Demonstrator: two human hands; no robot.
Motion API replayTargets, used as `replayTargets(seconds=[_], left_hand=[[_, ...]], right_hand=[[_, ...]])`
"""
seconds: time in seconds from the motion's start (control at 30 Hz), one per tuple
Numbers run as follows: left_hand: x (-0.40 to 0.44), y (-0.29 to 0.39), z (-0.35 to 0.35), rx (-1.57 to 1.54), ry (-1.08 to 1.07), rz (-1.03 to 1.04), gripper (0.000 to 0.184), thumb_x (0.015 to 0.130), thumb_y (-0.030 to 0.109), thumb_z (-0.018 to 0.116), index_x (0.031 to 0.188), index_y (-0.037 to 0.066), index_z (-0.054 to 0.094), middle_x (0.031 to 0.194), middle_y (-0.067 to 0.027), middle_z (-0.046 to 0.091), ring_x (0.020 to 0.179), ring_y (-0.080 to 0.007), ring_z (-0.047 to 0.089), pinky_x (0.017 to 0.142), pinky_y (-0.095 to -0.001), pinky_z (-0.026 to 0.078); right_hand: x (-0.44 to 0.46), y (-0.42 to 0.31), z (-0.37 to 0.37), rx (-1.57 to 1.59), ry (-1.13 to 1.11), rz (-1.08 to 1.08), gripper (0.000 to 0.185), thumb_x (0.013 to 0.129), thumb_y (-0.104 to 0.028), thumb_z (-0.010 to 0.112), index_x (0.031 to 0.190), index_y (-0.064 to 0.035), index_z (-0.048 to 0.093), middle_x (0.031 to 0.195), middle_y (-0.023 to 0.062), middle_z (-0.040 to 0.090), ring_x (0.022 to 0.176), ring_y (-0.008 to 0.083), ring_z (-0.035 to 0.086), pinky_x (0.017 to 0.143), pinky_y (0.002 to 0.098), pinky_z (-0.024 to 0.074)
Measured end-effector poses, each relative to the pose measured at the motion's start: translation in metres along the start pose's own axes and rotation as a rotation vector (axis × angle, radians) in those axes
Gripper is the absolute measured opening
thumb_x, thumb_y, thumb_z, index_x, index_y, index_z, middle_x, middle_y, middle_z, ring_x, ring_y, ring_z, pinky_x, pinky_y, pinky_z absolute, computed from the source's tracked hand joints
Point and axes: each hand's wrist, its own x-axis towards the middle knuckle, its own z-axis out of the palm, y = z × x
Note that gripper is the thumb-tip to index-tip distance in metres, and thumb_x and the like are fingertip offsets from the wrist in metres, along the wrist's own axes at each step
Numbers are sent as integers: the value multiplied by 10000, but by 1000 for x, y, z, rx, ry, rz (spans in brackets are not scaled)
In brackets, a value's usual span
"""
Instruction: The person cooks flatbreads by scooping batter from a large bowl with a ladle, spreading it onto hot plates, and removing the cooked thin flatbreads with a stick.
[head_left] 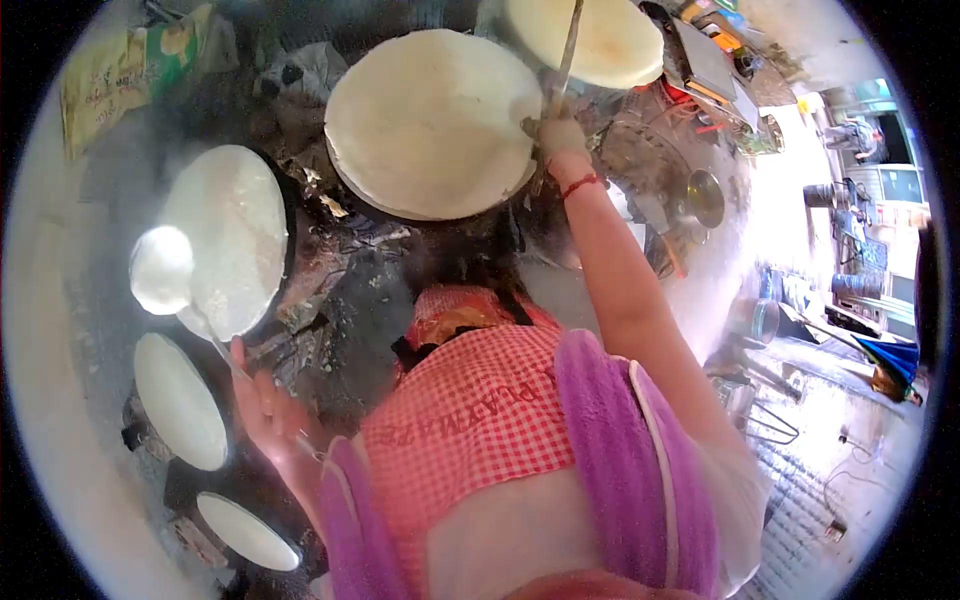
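Observation:
My left hand [265, 405] is closed around the thin handle of a ladle. The ladle's round white bowl [160, 270] hangs over the left side of a round pan coated with white batter [235, 230]. A long thin stick [572, 40] runs through the closed fingers of my right hand [563, 135], which is at the right edge of a large pale flatbread [430, 120] on a dark round griddle. A second pale flatbread [595, 35] lies beyond the stick at the top. The stick's lower end is partly hidden by my hand.
More white-coated rounds [180, 400] [248, 532] lie down the left side. A brass-coloured bowl [704, 198] stands at right, below a box [700, 60] and clutter. Ash and scraps lie between the griddles. Some haze blurs the left side.

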Motion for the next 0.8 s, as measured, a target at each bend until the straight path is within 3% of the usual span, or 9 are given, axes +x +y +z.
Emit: replayTargets(seconds=[0.13,0.27,0.3,0.37,0.43,0.5,0.6,0.7,0.8], left_hand=[[28,41,10,-889,-43,-396,473,1037,185,282,1462,0,186,742,-28,405,539,-104,415,488,-260,414],[36,50,-27,-929,177,-536,492,1046,207,247,1472,-9,130,730,-29,377,485,-100,366,411,-262,347],[34,48,-33,-917,183,-536,491,1044,201,245,1478,6,125,733,-26,371,486,-108,367,412,-273,355],[27,44,-36,-974,158,-524,488,1045,197,238,1484,20,119,732,-22,354,480,-98,360,402,-264,353],[22,42,-32,-940,162,-492,488,1045,196,236,1485,24,115,730,-21,347,476,-94,356,401,-261,354],[18,43,-26,-903,164,-468,488,1045,196,234,1487,28,111,728,-19,339,473,-91,351,401,-259,354],[15,44,-17,-746,225,-459,460,1042,174,218,1474,21,173,720,-6,330,446,-71,306,373,-226,312],[19,42,17,-749,198,-413,460,1042,176,232,1474,28,172,714,-5,346,437,-68,324,356,-218,303],[23,6,41,-237,118,-229,456,1041,180,269,1470,48,188,687,-7,352,418,-65,340,312,-215,274]], right_hand=[[20,12,13,-18,94,95,743,712,-291,751,1356,-119,424,1158,168,624,1055,312,606,872,382,488],[1,-11,0,206,125,9,557,796,-126,695,1253,79,451,933,144,677,831,209,670,694,304,535],[30,17,12,490,97,-49,525,786,-99,713,1243,47,501,895,115,681,831,194,660,692,293,522],[-46,-44,-16,91,229,94,532,778,-108,731,1247,29,522,919,106,678,839,182,652,712,296,511],[-70,-50,-18,661,76,-305,580,752,-272,773,1215,14,571,1001,131,681,856,194,649,748,316,511],[-98,-94,-47,344,128,-296,558,772,-167,762,1268,-23,550,1010,115,677,835,162,632,718,283,513],[3,-96,-90,903,-168,-134,320,842,-55,640,1157,-36,591,975,64,658,829,195,632,733,311,522],[78,-133,-171,-111,-87,-370,252,887,-161,576,1112,-57,621,959,60,678,818,210,648,698,331,530],[123,-183,-228,-481,57,-688,255,850,-164,599,1079,-58,638,926,86,680,794,225,644,703,340,525]])
